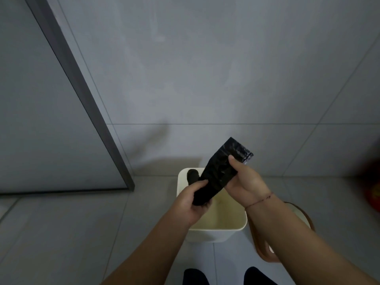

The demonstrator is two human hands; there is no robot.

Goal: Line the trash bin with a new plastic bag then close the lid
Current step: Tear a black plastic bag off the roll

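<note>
A folded black plastic bag [221, 171] is held slantwise above an open white trash bin [218, 231] that stands on the floor against the wall. My left hand [192, 202] grips the bag's lower end. My right hand [244, 182] grips it higher up, thumb on top, with the bag's upper end sticking out past the fingers. Inside the bin the walls look bare and yellowish. A small dark rounded object [192, 176] sits at the bin's far left rim; I cannot tell what it is. No lid is clearly in view.
A brown-rimmed round object [260, 249] sits on the floor right of the bin, partly behind my right forearm. A blurred red thing [373, 194] lies at the right edge. A grey door frame [82, 95] runs down the left. My dark-clad feet [224, 276] show at the bottom.
</note>
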